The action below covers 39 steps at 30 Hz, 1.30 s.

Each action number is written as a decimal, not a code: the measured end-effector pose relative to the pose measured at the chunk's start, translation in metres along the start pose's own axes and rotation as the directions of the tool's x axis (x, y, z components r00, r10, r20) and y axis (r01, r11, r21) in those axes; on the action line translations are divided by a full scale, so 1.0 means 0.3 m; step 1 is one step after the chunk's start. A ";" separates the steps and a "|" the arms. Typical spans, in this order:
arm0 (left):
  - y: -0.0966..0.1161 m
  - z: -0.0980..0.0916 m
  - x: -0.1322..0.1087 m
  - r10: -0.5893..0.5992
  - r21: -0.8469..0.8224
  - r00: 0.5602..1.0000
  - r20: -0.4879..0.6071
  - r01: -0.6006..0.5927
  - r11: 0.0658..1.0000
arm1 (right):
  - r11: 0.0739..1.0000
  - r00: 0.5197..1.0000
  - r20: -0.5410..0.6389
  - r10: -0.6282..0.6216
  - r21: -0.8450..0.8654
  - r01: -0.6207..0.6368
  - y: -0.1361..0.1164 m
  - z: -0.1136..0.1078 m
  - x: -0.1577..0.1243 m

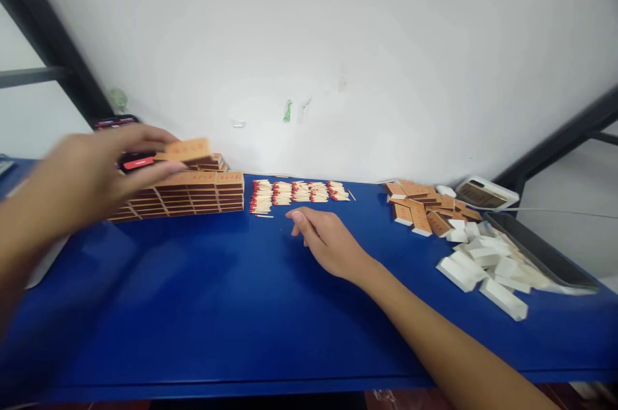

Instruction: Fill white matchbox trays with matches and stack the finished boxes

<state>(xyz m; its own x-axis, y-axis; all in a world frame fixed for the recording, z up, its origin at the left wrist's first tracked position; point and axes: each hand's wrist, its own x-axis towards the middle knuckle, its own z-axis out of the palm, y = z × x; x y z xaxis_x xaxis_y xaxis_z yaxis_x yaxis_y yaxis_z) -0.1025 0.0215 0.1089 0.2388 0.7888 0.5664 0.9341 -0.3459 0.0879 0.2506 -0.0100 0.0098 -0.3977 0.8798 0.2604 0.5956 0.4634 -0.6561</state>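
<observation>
A matchbox (189,150) with an orange top is pinched between the thumb and fingers of my left hand (96,165), above the stacked matchboxes (205,194) at the left. That hand is a little blurred and covers part of the stack. My right hand (333,239) hovers or rests near the table's middle, fingers curled inward; I cannot make out anything inside them. Just beyond it lie several piles of red-tipped matches (300,192) in a row by the wall. One loose match (264,216) lies in front of the leftmost pile.
Orange matchbox sleeves (420,217) are heaped at the right, with white inner trays (483,262) in front of them. A dark tray (541,252) and a phone-like white object (487,192) sit at the far right. Behind my left hand is a phone (138,162).
</observation>
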 end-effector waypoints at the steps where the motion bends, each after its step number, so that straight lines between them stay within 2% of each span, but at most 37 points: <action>1: -0.053 -0.026 0.006 -0.048 0.115 0.999 0.005 0.048 0.992 | 0.999 1.000 -0.006 -0.006 -0.041 0.006 0.005 -0.007 0.003; 2: -0.106 -0.042 0.009 -0.069 0.179 0.997 0.020 0.064 0.982 | 0.996 1.000 -0.014 -0.008 -0.084 0.006 0.011 -0.013 0.007; 5: -0.238 -0.046 0.003 -0.048 0.200 0.987 0.156 0.016 0.980 | 0.985 1.000 -0.025 0.014 -0.174 -0.018 0.028 -0.018 0.017; 7: -0.293 -0.034 -0.006 -0.030 0.176 0.990 0.135 0.006 0.984 | 0.980 0.999 -0.025 0.039 -0.195 -0.044 0.036 -0.014 0.022; 8: -0.310 -0.028 -0.010 0.009 0.155 0.978 0.206 -0.041 0.987 | 0.978 0.999 -0.020 0.050 -0.202 -0.053 0.038 -0.011 0.023; 11: -0.325 -0.018 -0.018 0.057 0.120 0.964 0.259 -0.090 0.989 | 0.975 0.998 0.000 0.067 -0.212 -0.066 0.040 -0.004 0.025; 17: -0.325 0.000 -0.032 0.093 0.073 0.966 0.243 -0.114 0.991 | 0.970 0.996 0.020 0.089 -0.229 -0.082 0.031 -0.004 0.024; 23: -0.368 0.004 -0.034 0.013 0.076 0.970 0.244 -0.033 0.997 | 0.969 0.995 0.023 0.101 -0.228 -0.093 0.027 -0.012 0.025; 25: -0.357 -0.004 -0.027 -0.024 0.085 0.972 0.234 0.004 0.996 | 0.970 0.995 0.022 0.097 -0.225 -0.089 0.027 -0.015 0.025; 27: -0.317 -0.016 -0.013 -0.051 0.078 0.974 0.221 0.034 0.996 | 0.970 0.995 0.025 0.093 -0.227 -0.085 0.025 -0.017 0.025; 30: -0.217 -0.037 0.028 -0.108 0.067 0.980 0.166 0.098 0.993 | 0.967 0.996 0.029 0.089 -0.241 -0.079 0.024 -0.016 0.026; 33: -0.123 -0.045 0.107 -0.130 0.074 0.981 0.143 0.120 0.990 | 0.965 0.997 0.022 0.077 -0.254 -0.069 0.026 -0.013 0.026; 36: -0.076 -0.022 0.220 -0.093 0.063 0.966 0.243 0.080 0.995 | 0.965 0.997 0.010 0.072 -0.254 -0.067 0.035 -0.011 0.027; 39: -0.057 0.028 0.326 -0.079 0.120 0.894 0.442 0.028 0.992 | 0.963 0.998 -0.014 0.064 -0.263 -0.066 0.052 -0.016 0.032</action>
<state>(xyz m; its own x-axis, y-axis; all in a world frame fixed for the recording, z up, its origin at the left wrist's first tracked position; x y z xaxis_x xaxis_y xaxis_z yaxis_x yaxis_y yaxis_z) -0.0931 0.1089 0.1561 0.2569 0.9567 0.1371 0.9656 -0.2599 0.0046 0.2596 0.0062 0.0053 -0.3485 0.9092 0.2277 0.7831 0.4160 -0.4624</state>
